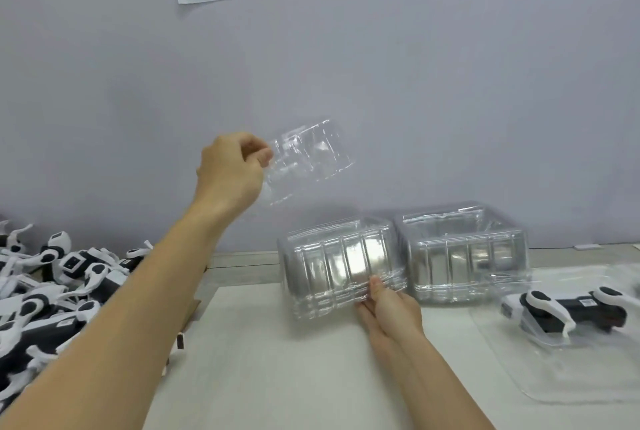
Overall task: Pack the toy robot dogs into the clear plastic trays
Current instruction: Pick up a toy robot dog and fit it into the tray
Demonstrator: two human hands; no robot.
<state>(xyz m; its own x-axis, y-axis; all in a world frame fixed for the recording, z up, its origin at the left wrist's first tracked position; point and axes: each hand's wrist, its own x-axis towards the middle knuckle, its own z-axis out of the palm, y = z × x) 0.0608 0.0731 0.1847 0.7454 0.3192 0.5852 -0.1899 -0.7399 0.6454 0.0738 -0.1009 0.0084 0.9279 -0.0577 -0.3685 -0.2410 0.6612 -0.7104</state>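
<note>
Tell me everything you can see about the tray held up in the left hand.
The tray is a single thin moulded shell of clear, glossy plastic with ribbed pockets, empty. It hangs tilted in the air before the wall, above the left stack and apart from it. Only the left hand touches it, pinching its left edge between thumb and fingers.
</note>
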